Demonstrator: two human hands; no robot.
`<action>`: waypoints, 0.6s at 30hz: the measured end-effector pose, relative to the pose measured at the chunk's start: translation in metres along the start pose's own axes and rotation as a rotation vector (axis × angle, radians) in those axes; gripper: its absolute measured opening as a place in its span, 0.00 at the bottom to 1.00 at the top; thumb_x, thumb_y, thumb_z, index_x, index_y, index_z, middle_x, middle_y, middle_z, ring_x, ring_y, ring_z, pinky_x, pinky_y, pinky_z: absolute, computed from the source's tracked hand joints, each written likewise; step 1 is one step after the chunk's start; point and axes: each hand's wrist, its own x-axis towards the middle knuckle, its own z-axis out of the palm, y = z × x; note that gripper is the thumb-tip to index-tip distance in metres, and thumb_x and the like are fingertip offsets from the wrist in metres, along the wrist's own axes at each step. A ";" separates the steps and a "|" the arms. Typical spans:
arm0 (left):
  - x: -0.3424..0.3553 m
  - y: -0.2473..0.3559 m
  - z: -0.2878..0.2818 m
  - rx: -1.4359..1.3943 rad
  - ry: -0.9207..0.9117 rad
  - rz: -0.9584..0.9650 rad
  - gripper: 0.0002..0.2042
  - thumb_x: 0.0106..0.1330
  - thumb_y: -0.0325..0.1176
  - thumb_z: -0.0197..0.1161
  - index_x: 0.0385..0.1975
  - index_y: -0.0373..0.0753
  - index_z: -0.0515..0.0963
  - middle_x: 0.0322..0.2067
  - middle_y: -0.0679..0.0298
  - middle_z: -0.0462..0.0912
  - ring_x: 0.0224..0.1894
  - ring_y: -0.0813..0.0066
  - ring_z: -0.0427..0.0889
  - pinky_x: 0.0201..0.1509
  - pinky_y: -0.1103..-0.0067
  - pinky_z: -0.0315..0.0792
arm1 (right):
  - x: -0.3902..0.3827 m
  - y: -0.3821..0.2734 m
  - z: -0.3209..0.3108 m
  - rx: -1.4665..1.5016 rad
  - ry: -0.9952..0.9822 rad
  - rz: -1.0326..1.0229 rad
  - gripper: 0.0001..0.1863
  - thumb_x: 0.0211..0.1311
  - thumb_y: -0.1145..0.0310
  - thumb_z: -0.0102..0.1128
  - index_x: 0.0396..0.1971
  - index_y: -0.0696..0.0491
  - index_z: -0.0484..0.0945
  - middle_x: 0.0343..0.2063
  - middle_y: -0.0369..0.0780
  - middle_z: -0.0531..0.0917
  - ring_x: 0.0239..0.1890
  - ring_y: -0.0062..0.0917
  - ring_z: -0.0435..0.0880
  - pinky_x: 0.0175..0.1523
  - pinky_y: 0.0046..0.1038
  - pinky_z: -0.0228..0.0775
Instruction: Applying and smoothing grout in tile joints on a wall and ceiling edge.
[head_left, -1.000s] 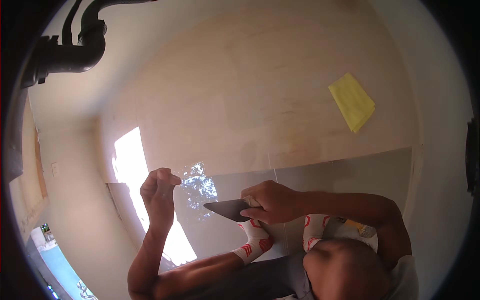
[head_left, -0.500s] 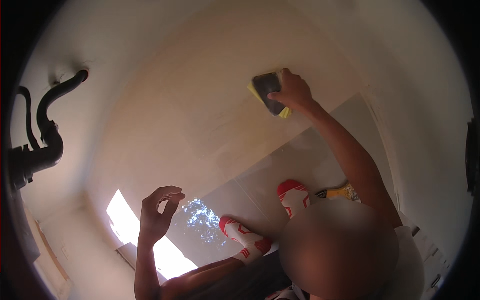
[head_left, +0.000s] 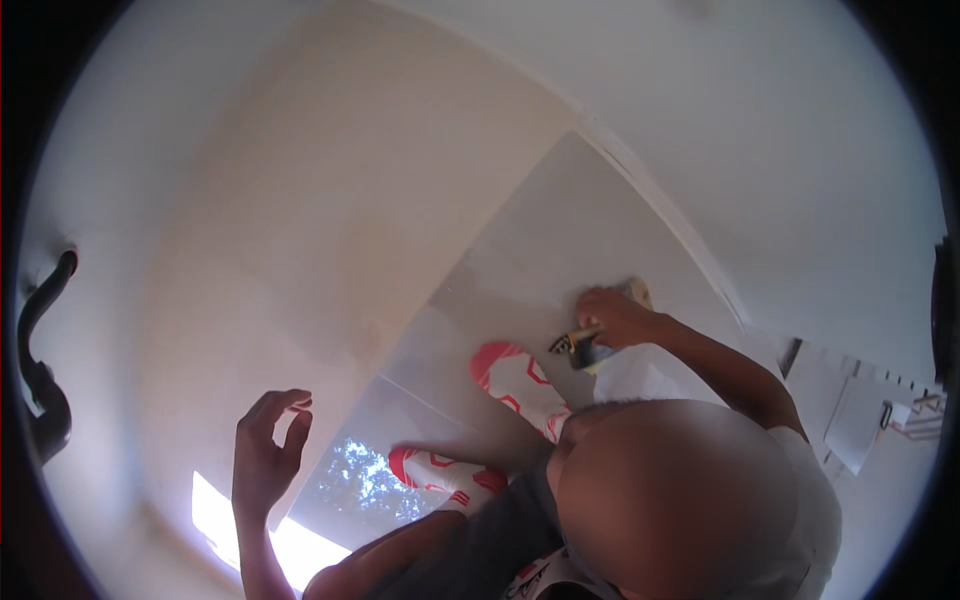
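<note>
My right hand (head_left: 617, 318) is down at the grey floor beside my right foot, its fingers closed round a brush (head_left: 575, 341). The brush's yellow handle with a dark patterned end points left out of my grip, and its pale head shows partly behind my knuckles. Just under the hand lies a dark pad with yellow edges (head_left: 592, 357), mostly hidden; I cannot tell whether my fingers still touch it. Raised at the lower left, my left hand (head_left: 268, 450) holds nothing, with thumb and fingers curved and apart.
A beige surface (head_left: 300, 200) meets grey glossy tiles (head_left: 530, 250) along a slanting edge. My feet, in red and white socks (head_left: 520, 385), rest on the tiles. Black pipe (head_left: 45, 370) bends out of the left wall. Pale wall (head_left: 760, 190) rises at right; bright light falls lower left.
My right hand has come from the beige surface, where it held the dark pad, down to the brush on the floor. The view has swung right. My left hand keeps its curved shape.
</note>
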 end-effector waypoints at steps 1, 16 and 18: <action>0.005 0.005 0.003 0.040 -0.033 0.063 0.09 0.57 0.20 0.59 0.38 0.35 0.75 0.34 0.56 0.81 0.38 0.64 0.81 0.44 0.72 0.74 | -0.008 -0.002 0.007 0.018 0.067 0.091 0.19 0.36 0.67 0.71 0.33 0.50 0.78 0.36 0.38 0.75 0.46 0.34 0.72 0.53 0.36 0.59; 0.075 0.059 -0.029 0.146 -0.236 0.631 0.06 0.63 0.24 0.55 0.38 0.32 0.74 0.33 0.58 0.79 0.36 0.66 0.79 0.43 0.75 0.71 | -0.152 -0.075 0.074 -0.474 0.170 0.582 0.25 0.40 0.61 0.70 0.42 0.49 0.76 0.41 0.38 0.77 0.50 0.33 0.73 0.55 0.35 0.62; 0.089 0.090 -0.038 0.183 -0.258 0.787 0.06 0.63 0.25 0.55 0.38 0.32 0.74 0.33 0.57 0.79 0.35 0.66 0.78 0.43 0.76 0.71 | -0.168 -0.105 0.060 -0.416 0.359 0.641 0.24 0.43 0.59 0.69 0.42 0.50 0.76 0.41 0.39 0.77 0.50 0.33 0.72 0.55 0.36 0.63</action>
